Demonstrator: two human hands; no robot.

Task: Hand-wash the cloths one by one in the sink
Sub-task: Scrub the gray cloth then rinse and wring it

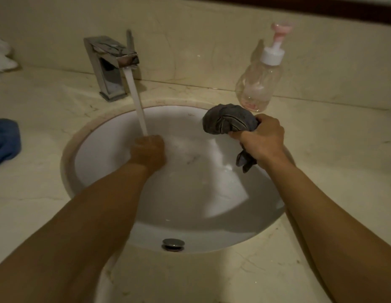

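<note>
a: where's the cloth?
b: my right hand (263,136) fingers clamp the grey cloth (229,119) at two o'clock over the sink (67,162). left hand (147,149) under the water stream (137,103), eleven o'clock; fingers blurred, i cannot tell.

Blue cloth (5,141) at 9 o'clock and white cloth (2,55) at 10 o'clock, both cut by the edge. Left hand (148,150) blurred under water (137,106). Grey cloth (229,121) partly hidden in right hand (264,138).

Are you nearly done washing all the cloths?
Not yet, it seems. Done: nothing I can be sure of. In hand: tap running, left hand under the water, right hand gripping a bunched grey cloth over the sink. Left: a blue cloth lies on the counter, likely waiting.
</note>
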